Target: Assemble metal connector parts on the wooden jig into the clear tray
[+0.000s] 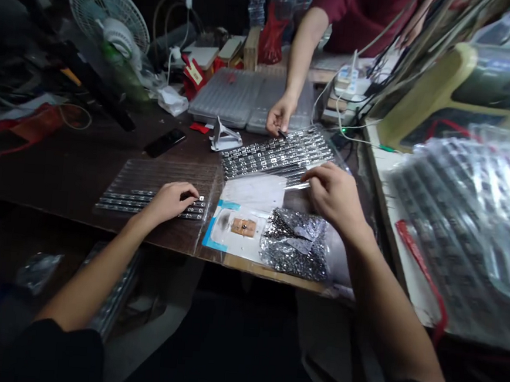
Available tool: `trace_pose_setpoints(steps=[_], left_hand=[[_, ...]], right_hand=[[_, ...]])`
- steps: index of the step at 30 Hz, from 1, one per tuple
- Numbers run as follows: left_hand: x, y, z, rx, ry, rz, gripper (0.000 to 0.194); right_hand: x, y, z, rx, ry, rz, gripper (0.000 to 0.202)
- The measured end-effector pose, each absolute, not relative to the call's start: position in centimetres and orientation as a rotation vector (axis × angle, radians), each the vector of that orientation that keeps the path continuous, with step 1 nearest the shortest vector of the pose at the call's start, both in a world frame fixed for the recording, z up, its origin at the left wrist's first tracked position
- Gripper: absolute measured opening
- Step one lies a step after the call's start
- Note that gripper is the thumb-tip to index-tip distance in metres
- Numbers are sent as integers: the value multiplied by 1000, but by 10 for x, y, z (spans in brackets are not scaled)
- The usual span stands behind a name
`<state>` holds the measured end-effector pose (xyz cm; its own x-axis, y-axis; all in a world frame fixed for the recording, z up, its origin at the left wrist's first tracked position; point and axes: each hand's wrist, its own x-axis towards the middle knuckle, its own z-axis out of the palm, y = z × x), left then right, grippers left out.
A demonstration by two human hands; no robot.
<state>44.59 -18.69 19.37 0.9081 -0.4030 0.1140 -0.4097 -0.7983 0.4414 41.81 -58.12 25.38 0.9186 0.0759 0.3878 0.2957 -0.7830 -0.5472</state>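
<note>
My left hand (170, 201) rests over a clear ridged tray (163, 175), whose front channels hold rows of small shiny metal parts (124, 199). Its thumb and forefinger curl together at the right end of these rows; what lies between the tips is too small to tell. Bent fingers of my right hand (336, 197) are closed at the near right edge of a second tray (279, 154) full of similar parts, and anything in them is hidden. Between my hands lie a white board with blue tape (218, 235), a small brown block (243, 227) and a heap of tiny shiny metal pieces (295, 247).
Across the table, another person's hand (282, 115) holds a small dark piece over the second tray. Behind it lie stacked clear trays (227, 94). A phone (165, 143), a white stand (224, 138) and a fan (112, 18) are leftward; packed trays (450, 230) and cables stand right.
</note>
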Motion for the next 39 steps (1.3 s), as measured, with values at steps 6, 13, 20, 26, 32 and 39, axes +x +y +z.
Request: trace_pose_setpoints(steps=[6,13,20,26,32,39], left_hand=[[450,-180,195,2729,-660,38,23],[447,-180,198,2801,-653,134,27],[432,-190,203,2578,-534,232,28],[412,-273,236,2019,-618,94,26],[411,-295,226,1908,-557,-161,14],[403,-268,215,1660,-340,-359,25]], right_hand=[[498,-569,262,-2723,-63,-488,25],[540,-548,262,-2918,-217,-373,30],[478,-564,255,-2349,-270,31,41],[422,-541,240,-1669,-291,561,41],[409,-531,230,-1781,-484,647,33],[398,-516,202,-2047,-468,376,24]])
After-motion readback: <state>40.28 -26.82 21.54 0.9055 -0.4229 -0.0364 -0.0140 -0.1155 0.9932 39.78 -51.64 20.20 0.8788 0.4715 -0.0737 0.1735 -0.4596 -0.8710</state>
